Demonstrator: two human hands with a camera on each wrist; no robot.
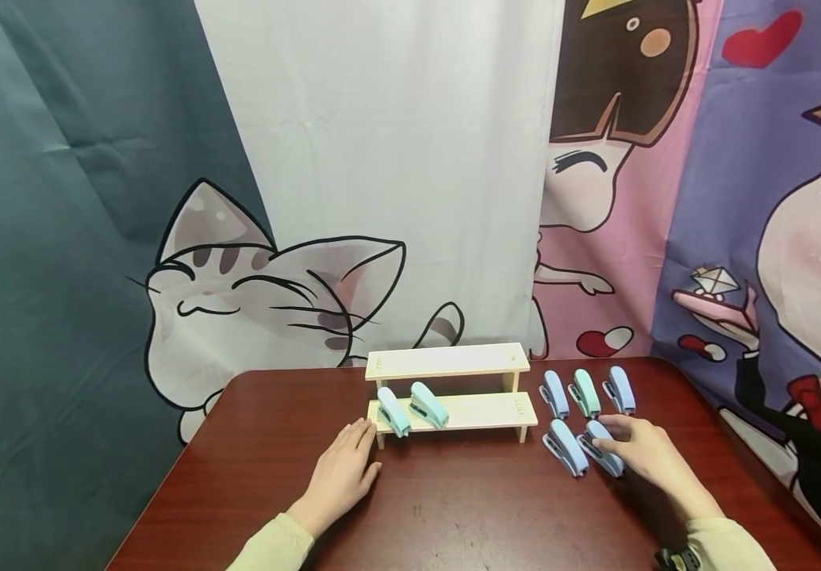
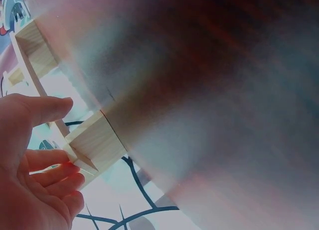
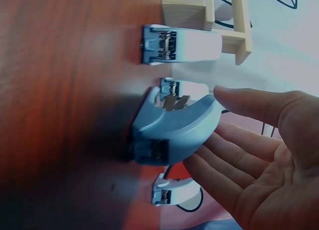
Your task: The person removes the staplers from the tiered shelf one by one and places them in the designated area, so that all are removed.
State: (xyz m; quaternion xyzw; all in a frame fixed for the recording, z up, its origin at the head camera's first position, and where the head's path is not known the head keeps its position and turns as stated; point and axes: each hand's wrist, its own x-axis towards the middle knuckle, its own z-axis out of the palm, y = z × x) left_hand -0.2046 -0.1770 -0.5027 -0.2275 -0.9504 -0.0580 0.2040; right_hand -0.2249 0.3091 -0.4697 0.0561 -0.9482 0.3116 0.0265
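In the head view my left hand (image 1: 339, 473) rests its fingertips against the left end of a two-step wooden shelf (image 1: 485, 411). The left wrist view has its fingers at the end of a wooden board (image 2: 85, 163). On the lower step lean two mint staplers, a left one (image 1: 393, 411) and a right one (image 1: 428, 405). Over at the right, my right hand (image 1: 649, 450) pinches a blue stapler (image 1: 601, 449) between thumb and fingers. The right wrist view shows that blue stapler (image 3: 179, 128) turned at an angle, thumb at its upper end.
Left of the held stapler lies another blue stapler (image 1: 565, 447). Behind them stand a blue stapler (image 1: 554, 394), a green stapler (image 1: 585, 392) and a further blue stapler (image 1: 619, 389). The brown table (image 1: 467, 507) ends at a printed curtain (image 1: 410, 159).
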